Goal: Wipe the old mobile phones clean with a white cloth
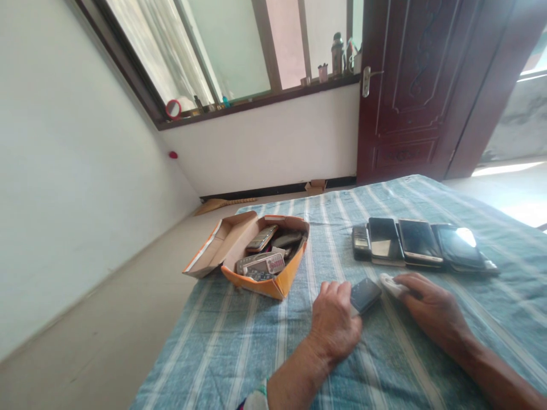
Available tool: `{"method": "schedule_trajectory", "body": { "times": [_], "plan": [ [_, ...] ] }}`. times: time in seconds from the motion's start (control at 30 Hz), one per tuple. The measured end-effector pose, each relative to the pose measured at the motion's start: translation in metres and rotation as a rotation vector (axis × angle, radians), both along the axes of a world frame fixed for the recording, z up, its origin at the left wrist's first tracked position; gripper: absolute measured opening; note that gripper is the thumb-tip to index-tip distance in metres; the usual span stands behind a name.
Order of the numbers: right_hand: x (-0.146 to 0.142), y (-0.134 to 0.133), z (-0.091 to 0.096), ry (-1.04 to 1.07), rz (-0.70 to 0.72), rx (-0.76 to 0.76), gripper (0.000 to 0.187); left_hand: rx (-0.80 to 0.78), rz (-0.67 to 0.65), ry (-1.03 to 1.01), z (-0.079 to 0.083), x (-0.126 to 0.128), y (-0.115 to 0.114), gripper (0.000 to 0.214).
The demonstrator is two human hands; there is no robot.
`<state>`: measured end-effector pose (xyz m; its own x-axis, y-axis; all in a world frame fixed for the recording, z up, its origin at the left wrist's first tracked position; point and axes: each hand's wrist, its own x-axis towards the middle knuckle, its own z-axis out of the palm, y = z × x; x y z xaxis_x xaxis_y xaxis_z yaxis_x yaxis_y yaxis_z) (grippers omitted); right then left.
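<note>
My left hand (335, 319) is closed around one end of a dark mobile phone (366, 295), held just above the striped cloth. Close to the phone's far end, my right hand (431, 310) pinches a small white folded piece (392, 286) that looks like cloth or tissue; its exact kind is unclear. Whether it touches the phone I cannot tell. Left of my hands stands an open orange cardboard box (294, 267) with several old phones (262, 238) jumbled inside. Beyond my right hand, several phones lie side by side, among them a small keypad phone (361, 242) and a light-framed touchscreen phone (420, 240).
A blue striped cloth (273, 353) covers the surface under everything, with its edge dropping to the floor (98, 330) on the left. A broom (222, 204) and a small carton (316, 186) lie by the far wall. A dark red door (404, 131) stands behind.
</note>
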<state>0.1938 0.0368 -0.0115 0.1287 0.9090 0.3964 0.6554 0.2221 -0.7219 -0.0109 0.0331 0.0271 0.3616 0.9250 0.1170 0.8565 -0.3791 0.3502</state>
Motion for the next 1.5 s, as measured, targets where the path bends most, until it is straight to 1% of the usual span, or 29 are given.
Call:
{"method": "schedule_trajectory", "body": {
  "times": [0.23,0.4,0.53,0.77,1.0,1.1,1.17,1.27,1.4,1.5],
  "plan": [
    [-0.002,-0.001,0.004,-0.003,-0.004,-0.002,0.021,0.015,0.0,0.0,-0.003,0.001,0.001,0.03],
    [-0.001,0.0,0.003,-0.002,0.005,-0.002,0.021,0.012,0.004,0.021,-0.003,0.001,0.0,0.027],
    [-0.001,0.001,0.001,0.013,-0.003,0.011,0.022,0.017,-0.007,0.011,-0.004,0.001,0.001,0.03],
    [-0.002,0.003,0.001,0.049,0.0,0.057,0.018,0.037,-0.014,0.007,-0.004,0.002,0.007,0.035],
    [-0.008,0.002,-0.001,0.056,0.048,0.172,0.023,0.03,-0.036,0.009,-0.003,-0.001,0.009,0.042],
    [-0.01,0.001,-0.001,0.053,0.063,0.192,0.025,0.031,-0.041,0.01,-0.002,-0.001,0.009,0.041],
    [-0.011,0.001,0.001,0.075,0.058,0.174,0.024,0.034,-0.041,0.009,-0.002,-0.001,0.009,0.039],
    [-0.008,0.002,0.005,0.126,0.014,0.102,0.018,0.058,-0.045,-0.01,-0.004,-0.002,0.009,0.039],
    [-0.004,0.003,0.012,0.157,-0.043,-0.02,0.016,0.127,-0.049,-0.069,-0.006,-0.001,0.009,0.045],
    [-0.003,0.001,0.015,0.153,-0.057,-0.058,0.016,0.202,-0.038,-0.116,-0.001,-0.002,0.006,0.048]
  ]
}}
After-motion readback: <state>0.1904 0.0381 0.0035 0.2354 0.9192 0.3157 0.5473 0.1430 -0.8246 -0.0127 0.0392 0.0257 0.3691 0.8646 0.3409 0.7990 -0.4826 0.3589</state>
